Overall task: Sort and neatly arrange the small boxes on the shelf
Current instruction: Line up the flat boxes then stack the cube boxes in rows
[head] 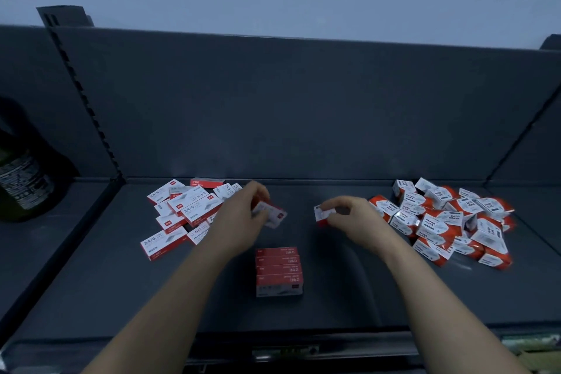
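Note:
On the dark shelf [334, 297] lie two heaps of small red-and-white boxes. Flat staple boxes [182, 209] are scattered at the left, and chunkier paper clip boxes [446, 222] are piled at the right. A neat row of several staple boxes [279, 270] stands in the middle near the front. My left hand [239, 222] holds one flat staple box [273, 215] just above the shelf, right of the left heap. My right hand [349, 218] pinches a small paper clip box [322, 214] left of the right heap.
The shelf's back panel [303, 106] rises behind the boxes, with slotted uprights [85, 100] at both sides. A dark bottle [21, 173] stands on the neighbouring shelf at far left. The front rail [285, 352] runs along the shelf's near edge.

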